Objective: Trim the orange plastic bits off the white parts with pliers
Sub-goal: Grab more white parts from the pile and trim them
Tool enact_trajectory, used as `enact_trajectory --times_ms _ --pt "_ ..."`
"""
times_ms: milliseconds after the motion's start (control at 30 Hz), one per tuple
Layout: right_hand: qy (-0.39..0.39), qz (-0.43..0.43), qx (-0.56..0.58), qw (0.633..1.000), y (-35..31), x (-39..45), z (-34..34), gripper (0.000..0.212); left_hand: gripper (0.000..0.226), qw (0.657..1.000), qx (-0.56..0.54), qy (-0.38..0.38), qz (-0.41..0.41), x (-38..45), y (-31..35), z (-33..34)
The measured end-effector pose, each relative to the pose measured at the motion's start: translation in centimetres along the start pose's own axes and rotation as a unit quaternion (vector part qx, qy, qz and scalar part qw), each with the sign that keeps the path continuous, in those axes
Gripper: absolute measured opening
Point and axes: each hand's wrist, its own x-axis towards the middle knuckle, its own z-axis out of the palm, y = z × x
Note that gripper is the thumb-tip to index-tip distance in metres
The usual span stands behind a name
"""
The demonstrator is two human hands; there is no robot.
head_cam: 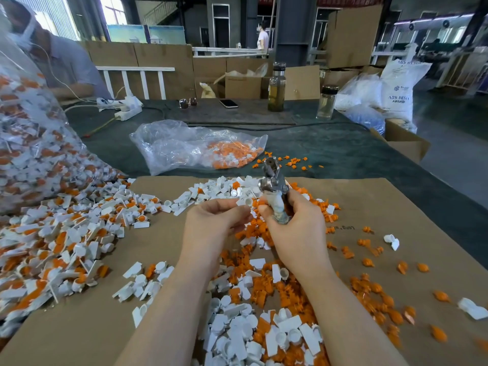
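I see a small white part (247, 201) pinched at the fingers (237, 211) of my left hand (214, 223), held just beside the right thumb. My right hand (295, 228) is clenched around the wrapped handles of the pliers (274, 186), whose metal head points up and away above both hands. Beneath the fingers, trimmed orange bits (266, 286) and white pieces litter the cardboard sheet (369, 207) on the bench (330, 149). Left of my left hand lies a heap of untrimmed parts (58, 247).
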Motion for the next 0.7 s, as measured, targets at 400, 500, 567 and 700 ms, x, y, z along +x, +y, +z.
enact_trajectory --times_ms 400,500,567,700 --pt "0.031 -0.005 -0.033 0.999 0.17 0.08 0.04 0.015 0.013 0.995 0.075 -0.005 0.062 -0.85 0.54 0.79" --pt "0.031 -0.008 -0.031 0.999 0.29 0.14 0.04 0.013 0.011 0.99 0.111 -0.005 0.082 -0.95 0.7 0.87" --pt "0.028 -0.006 -0.028 0.999 0.35 0.16 0.04 0.013 0.012 0.987 0.129 -0.013 0.096 -0.98 0.74 0.84" --pt "0.015 -0.003 -0.026 1.0 0.33 0.22 0.0 0.015 0.015 0.981 0.152 -0.02 0.119 -0.91 0.66 0.7"
